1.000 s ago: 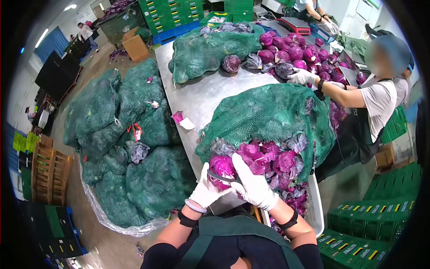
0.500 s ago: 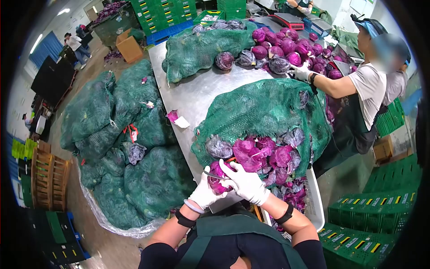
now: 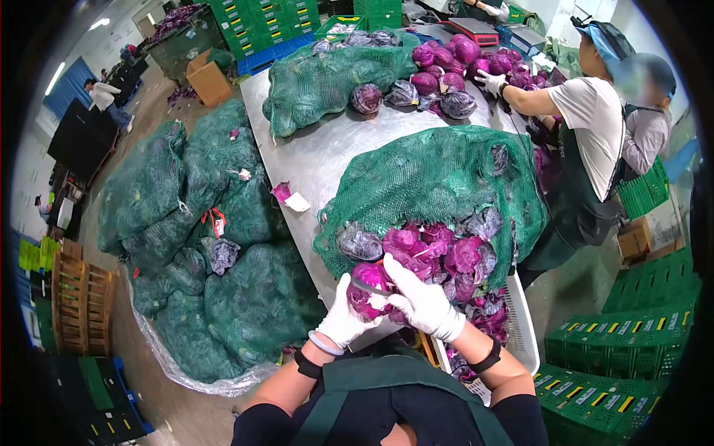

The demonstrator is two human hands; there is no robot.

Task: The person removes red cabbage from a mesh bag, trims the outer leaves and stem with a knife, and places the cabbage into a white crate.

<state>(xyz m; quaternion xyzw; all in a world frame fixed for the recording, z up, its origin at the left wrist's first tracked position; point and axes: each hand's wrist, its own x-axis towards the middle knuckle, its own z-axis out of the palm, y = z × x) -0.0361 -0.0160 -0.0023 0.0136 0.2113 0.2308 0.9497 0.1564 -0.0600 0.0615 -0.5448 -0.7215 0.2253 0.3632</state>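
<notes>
In front of my body, my left hand (image 3: 342,316), in a white glove, cups a red cabbage (image 3: 366,297) from the left and below. A pale cut patch shows on the cabbage near its stem. My right hand (image 3: 425,303), also gloved, is closed at the cabbage's right side. A thin grey knife blade (image 3: 364,285) runs from it across the cabbage; the handle is hidden in the glove. Just beyond lies an open green mesh sack (image 3: 431,175), with loose purple leaves (image 3: 416,249) and a dull cabbage (image 3: 358,241) at its mouth.
Full mesh sacks (image 3: 260,305) are piled left of the metal table (image 3: 297,160). A white basket (image 3: 524,327) with leaves stands by my right arm. Across the table a co-worker (image 3: 587,111) reaches to heaped cabbages (image 3: 465,50). Green crates (image 3: 602,386) are stacked at right.
The cabbage has turned in my left hand, and a pale cut patch now faces up. My right hand has shifted slightly right and down. The co-worker's gloved hand has moved a little up and left.
</notes>
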